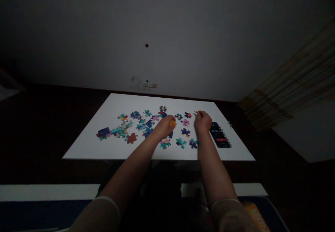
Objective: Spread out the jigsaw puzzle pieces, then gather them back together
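- The left hand is closed on an orange-yellow piece, which shows at the fingertips just above the worktop; the exact finger placement is too dark to make out.
- The right hand pinches a thin yellowish piece that pokes out to the left of the fingers, seen nearly edge-on.
- Both held pieces look like stiff, thin card: probably very light, so a gentle pinch on opposite edges should be enough. The tabs are likely the weak spots, and squeezing there could bend or crease them.
- Just left of the right hand, a pink piece lies flat and apart from its neighbours. A flat piece like this offers little edge to grip; a fingernail under a tab, or a fingertip pressing and sliding it, would probably free it.
- Beyond the left hand, a brown-red piece lies near the worktop's front edge, with a broad plain body that should take a thumb and finger well.
- Farther left, a navy piece overlaps others; the layers may slip over one another if pushed, so lifting from the top seems safer.
- A phone rests beside the right forearm.
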